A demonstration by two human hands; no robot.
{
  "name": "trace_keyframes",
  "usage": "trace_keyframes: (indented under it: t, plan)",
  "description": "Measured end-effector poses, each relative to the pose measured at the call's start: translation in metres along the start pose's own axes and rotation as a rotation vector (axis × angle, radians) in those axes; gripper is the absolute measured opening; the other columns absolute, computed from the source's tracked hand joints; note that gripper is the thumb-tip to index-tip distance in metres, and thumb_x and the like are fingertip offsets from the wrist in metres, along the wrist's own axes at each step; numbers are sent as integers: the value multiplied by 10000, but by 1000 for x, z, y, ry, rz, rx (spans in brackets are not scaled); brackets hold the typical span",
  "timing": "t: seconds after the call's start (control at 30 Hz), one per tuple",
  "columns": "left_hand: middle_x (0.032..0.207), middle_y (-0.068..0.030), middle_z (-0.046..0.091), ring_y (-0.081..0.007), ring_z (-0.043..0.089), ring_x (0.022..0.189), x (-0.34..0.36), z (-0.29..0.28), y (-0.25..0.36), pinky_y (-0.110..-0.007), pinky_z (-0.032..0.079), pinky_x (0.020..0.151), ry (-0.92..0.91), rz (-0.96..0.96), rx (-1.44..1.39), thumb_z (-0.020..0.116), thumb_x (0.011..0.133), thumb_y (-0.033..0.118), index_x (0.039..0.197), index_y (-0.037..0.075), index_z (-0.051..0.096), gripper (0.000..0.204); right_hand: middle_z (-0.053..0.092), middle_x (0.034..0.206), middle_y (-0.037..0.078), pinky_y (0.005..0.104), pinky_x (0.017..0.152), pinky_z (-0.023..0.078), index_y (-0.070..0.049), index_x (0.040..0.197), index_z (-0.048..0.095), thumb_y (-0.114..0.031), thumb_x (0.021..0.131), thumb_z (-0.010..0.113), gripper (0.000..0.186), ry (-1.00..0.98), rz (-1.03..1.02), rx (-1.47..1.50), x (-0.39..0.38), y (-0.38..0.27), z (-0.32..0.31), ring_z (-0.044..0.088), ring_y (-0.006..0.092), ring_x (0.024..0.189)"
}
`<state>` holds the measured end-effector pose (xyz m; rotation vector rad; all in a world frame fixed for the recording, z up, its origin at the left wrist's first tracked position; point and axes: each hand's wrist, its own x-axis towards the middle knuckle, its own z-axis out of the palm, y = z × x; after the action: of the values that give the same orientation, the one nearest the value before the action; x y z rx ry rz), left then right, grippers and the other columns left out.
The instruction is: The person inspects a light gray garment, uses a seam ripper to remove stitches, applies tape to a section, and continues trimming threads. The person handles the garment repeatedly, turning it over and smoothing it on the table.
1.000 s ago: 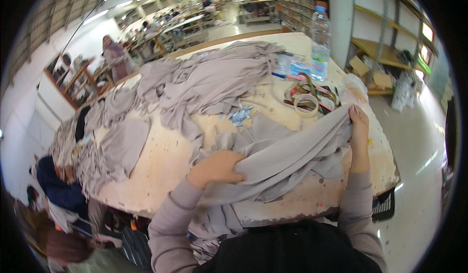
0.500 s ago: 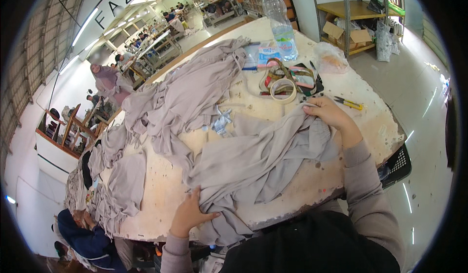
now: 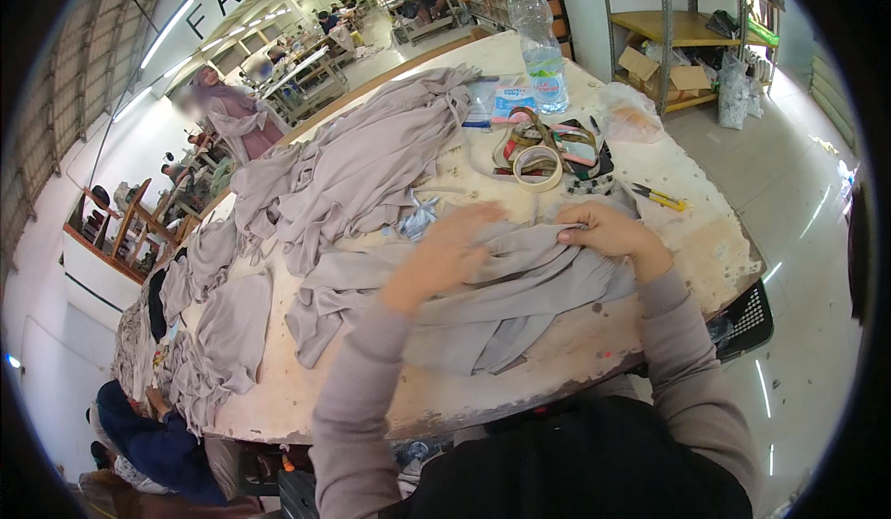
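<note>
A taupe grey fabric piece (image 3: 483,310) lies rumpled on the worn wooden table (image 3: 668,241) in front of me. My right hand (image 3: 608,231) pinches the upper right edge of this fabric, fingers closed on it. My left hand (image 3: 445,250) is blurred and rests with spread fingers on the fabric's upper middle. Both sleeves are the same taupe colour.
More grey fabric pieces (image 3: 362,162) cover the table's far and left parts. Tape rolls (image 3: 536,166), a water bottle (image 3: 540,46), a plastic bag (image 3: 631,111) and a yellow-handled tool (image 3: 661,197) lie beyond my hands. People work at the left (image 3: 148,426) and far side (image 3: 237,115).
My left hand has moved from the table's near edge up onto the fabric's middle. My right hand has shifted nearer and left with the fabric's edge. The view has tilted.
</note>
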<state>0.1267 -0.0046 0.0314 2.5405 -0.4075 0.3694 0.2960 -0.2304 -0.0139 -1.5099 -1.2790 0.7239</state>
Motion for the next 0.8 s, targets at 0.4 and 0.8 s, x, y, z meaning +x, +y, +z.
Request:
trace_keyframes:
  t: [0.4, 0.8]
  plan:
    - [549, 43, 444, -31, 366, 526, -5, -85, -8, -223, 292, 478, -44, -393, -130, 688, 794, 305, 751, 17, 616, 299, 641, 895, 13, 198, 714, 414, 19, 1023, 635, -172, 829, 641, 272, 240, 158, 206, -11, 0, -27, 541, 71, 796]
    - [651, 40, 482, -95, 429, 592, -95, -49, 24, -252, 306, 567, 517, -128, 443, 677, 759, 148, 876, 94, 647, 132, 607, 802, 33, 221, 707, 426, -7, 780, 633, 62, 666, 551, 156, 338, -133, -11, -6, -11, -9, 550, 111, 752]
